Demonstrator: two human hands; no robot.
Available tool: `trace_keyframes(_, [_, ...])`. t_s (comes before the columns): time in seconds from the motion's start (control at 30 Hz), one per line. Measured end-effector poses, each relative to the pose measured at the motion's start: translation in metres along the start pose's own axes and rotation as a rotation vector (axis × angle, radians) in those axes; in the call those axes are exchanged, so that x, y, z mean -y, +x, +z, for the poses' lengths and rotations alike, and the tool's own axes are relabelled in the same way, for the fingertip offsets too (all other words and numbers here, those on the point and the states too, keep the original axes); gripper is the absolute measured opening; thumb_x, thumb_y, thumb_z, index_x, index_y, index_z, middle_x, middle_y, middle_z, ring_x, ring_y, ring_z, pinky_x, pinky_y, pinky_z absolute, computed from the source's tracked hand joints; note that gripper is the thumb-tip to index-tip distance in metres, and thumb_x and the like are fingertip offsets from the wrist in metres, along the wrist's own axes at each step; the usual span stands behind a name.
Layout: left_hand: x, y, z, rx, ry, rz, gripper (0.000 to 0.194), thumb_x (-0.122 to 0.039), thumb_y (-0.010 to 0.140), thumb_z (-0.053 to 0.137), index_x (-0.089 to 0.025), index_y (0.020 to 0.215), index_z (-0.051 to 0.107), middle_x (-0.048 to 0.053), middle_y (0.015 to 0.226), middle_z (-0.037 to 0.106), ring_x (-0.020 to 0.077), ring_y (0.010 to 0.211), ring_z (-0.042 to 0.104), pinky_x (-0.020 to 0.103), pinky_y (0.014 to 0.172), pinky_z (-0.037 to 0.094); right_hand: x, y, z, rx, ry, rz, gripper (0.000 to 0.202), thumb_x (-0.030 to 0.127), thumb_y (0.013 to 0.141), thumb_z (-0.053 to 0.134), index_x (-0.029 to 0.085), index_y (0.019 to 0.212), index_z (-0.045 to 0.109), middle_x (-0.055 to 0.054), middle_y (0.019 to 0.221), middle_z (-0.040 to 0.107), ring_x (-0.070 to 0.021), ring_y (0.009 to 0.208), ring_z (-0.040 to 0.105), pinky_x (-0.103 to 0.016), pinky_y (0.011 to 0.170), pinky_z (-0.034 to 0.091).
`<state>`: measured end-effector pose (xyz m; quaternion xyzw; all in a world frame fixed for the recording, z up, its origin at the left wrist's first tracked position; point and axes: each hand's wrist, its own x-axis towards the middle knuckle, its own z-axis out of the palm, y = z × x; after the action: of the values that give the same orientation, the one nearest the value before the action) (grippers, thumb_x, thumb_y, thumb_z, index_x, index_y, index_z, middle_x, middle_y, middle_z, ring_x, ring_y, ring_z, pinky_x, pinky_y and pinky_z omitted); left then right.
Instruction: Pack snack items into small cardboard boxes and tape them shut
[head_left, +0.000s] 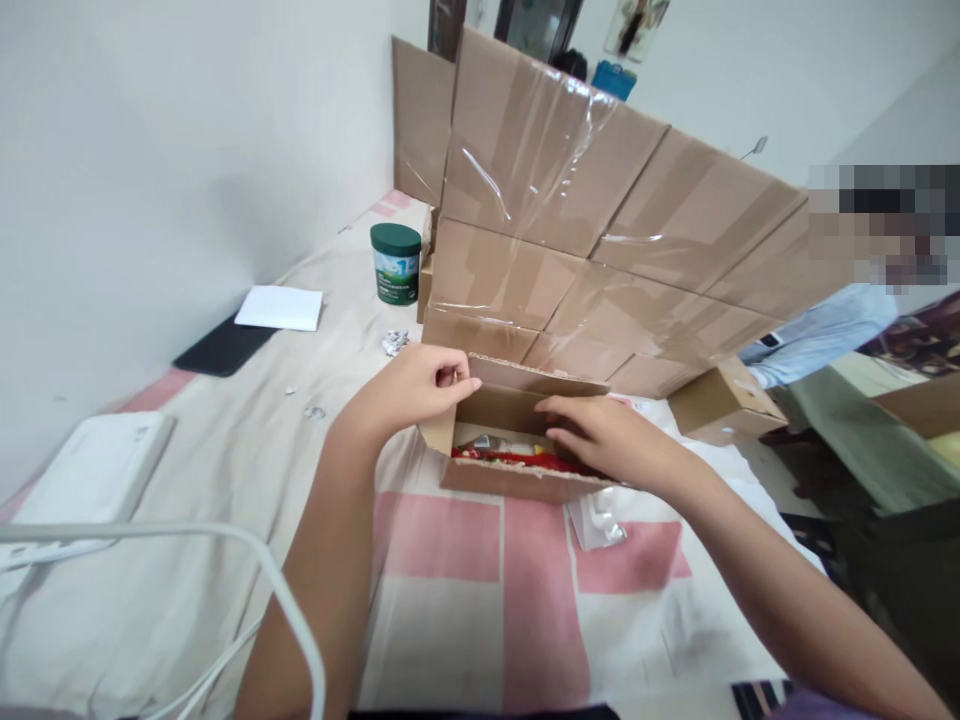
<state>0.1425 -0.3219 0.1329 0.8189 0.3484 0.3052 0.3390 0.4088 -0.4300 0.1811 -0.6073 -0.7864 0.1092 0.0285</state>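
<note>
A small open cardboard box (517,482) sits on the pink and white cloth in front of me. Inside it lies a red item (555,460) with some small light pieces; part of this is hidden by the front wall and my right hand. My left hand (409,390) is closed at the box's left wall and flap, its fingers curled and the thumb pointing across the opening. Over the right side of the box reaches my right hand (611,432), fingers apart and pointing inward, holding nothing that shows.
Taped cardboard boxes (555,250) form a high wall behind. To the left are a green tub (396,265), crumpled foil (394,343), a black flat object (221,347), white paper (281,308), and a white device (94,465) near a cable (262,560). Clear plastic (598,520) lies in front. A person's sleeve (825,330) shows at right.
</note>
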Motion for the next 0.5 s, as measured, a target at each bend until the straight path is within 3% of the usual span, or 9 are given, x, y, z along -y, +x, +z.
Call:
trace_keyframes(0.13, [-0.003, 0.001, 0.002, -0.089, -0.127, 0.078, 0.03, -0.041, 0.094, 0.058, -0.019, 0.075, 0.063, -0.001, 0.077, 0.063, 0.0137, 0.074, 0.057, 0.026, 0.069, 0.044, -0.016, -0.035, 0.005, -0.633, 0.224, 0.069, 0.024, 0.043, 0.1, 0.057, 0.024, 0.098, 0.072, -0.005, 0.097, 0.077, -0.0219, 0.089, 0.072, -0.034, 0.084, 0.053])
trace_keyframes(0.17, [-0.003, 0.003, 0.003, -0.101, -0.133, 0.098, 0.03, -0.04, 0.096, 0.055, -0.019, 0.076, 0.062, 0.0, 0.079, 0.063, 0.014, 0.077, 0.058, 0.026, 0.071, 0.045, -0.022, -0.043, 0.011, -0.694, 0.279, 0.089, 0.03, 0.047, 0.101, 0.054, 0.024, 0.095, 0.073, -0.005, 0.094, 0.077, -0.0226, 0.089, 0.072, -0.035, 0.084, 0.054])
trace_keyframes(0.2, [-0.003, 0.004, 0.005, -0.111, -0.132, 0.11, 0.029, -0.039, 0.097, 0.054, -0.019, 0.077, 0.063, 0.0, 0.081, 0.063, 0.0142, 0.079, 0.059, 0.026, 0.073, 0.046, -0.029, -0.049, 0.019, -0.657, 0.344, 0.082, 0.038, 0.053, 0.102, 0.05, 0.024, 0.095, 0.074, -0.006, 0.095, 0.077, -0.024, 0.091, 0.072, -0.037, 0.085, 0.054])
trace_keyframes(0.3, [-0.003, 0.007, 0.011, -0.111, -0.14, 0.102, 0.021, -0.033, 0.096, 0.055, -0.02, 0.084, 0.065, 0.002, 0.095, 0.064, 0.015, 0.088, 0.061, 0.026, 0.077, 0.05, -0.046, -0.059, 0.05, -0.348, 0.538, 0.002, 0.066, 0.071, 0.1, 0.03, 0.027, 0.103, 0.079, -0.01, 0.113, 0.077, -0.0316, 0.117, 0.067, -0.047, 0.103, 0.05])
trace_keyframes(0.33, [-0.003, 0.008, 0.012, -0.099, -0.143, 0.093, 0.018, -0.033, 0.095, 0.056, -0.02, 0.087, 0.067, 0.003, 0.101, 0.063, 0.0157, 0.091, 0.062, 0.027, 0.079, 0.052, -0.049, -0.06, 0.06, -0.299, 0.602, -0.021, 0.075, 0.076, 0.098, 0.024, 0.028, 0.106, 0.08, -0.01, 0.118, 0.076, -0.0337, 0.127, 0.062, -0.051, 0.11, 0.046])
trace_keyframes(0.43, [-0.002, 0.009, 0.017, -0.037, -0.133, 0.088, 0.015, -0.034, 0.094, 0.059, -0.022, 0.097, 0.068, 0.005, 0.116, 0.061, 0.0179, 0.1, 0.063, 0.028, 0.081, 0.055, -0.053, -0.06, 0.084, -0.389, 0.823, -0.075, 0.095, 0.094, 0.083, 0.015, 0.029, 0.112, 0.079, -0.011, 0.118, 0.076, -0.0383, 0.135, 0.055, -0.058, 0.12, 0.037])
trace_keyframes(0.5, [-0.001, 0.011, 0.024, 0.029, -0.101, 0.105, 0.016, -0.03, 0.094, 0.057, -0.024, 0.105, 0.067, 0.006, 0.126, 0.057, 0.0185, 0.105, 0.062, 0.03, 0.084, 0.056, -0.051, -0.059, 0.094, -0.494, 0.934, -0.085, 0.096, 0.1, 0.075, 0.025, 0.029, 0.113, 0.077, -0.011, 0.117, 0.076, -0.0403, 0.132, 0.058, -0.06, 0.119, 0.038])
